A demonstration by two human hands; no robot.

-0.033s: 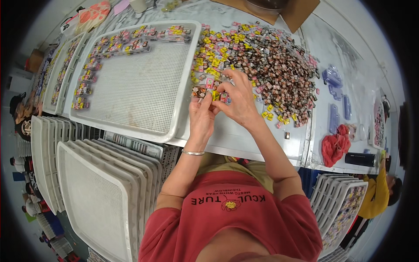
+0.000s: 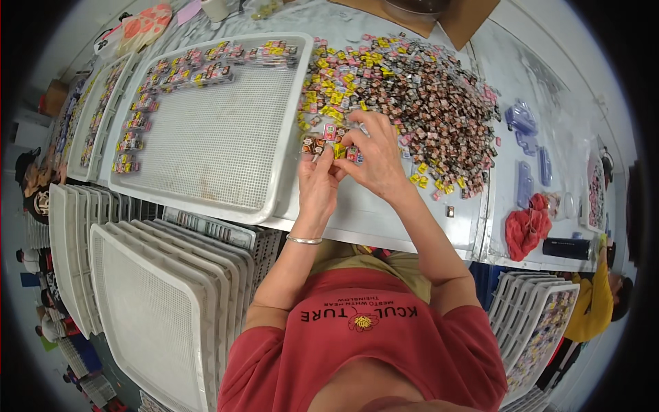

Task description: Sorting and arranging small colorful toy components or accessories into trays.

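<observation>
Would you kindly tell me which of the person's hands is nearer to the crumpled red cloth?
Right. The right hand is to the left of the red cloth and farther forward; the left hand is farther left still.

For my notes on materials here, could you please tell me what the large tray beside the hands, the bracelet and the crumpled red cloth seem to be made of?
The large tray looks like matt off-white plastic: moulded rim, gridded base. The bracelet is probably polished metal: silvery, with bright highlights. The crumpled red cloth seems dull, soft fabric from its folds; fibre unclear.
</observation>
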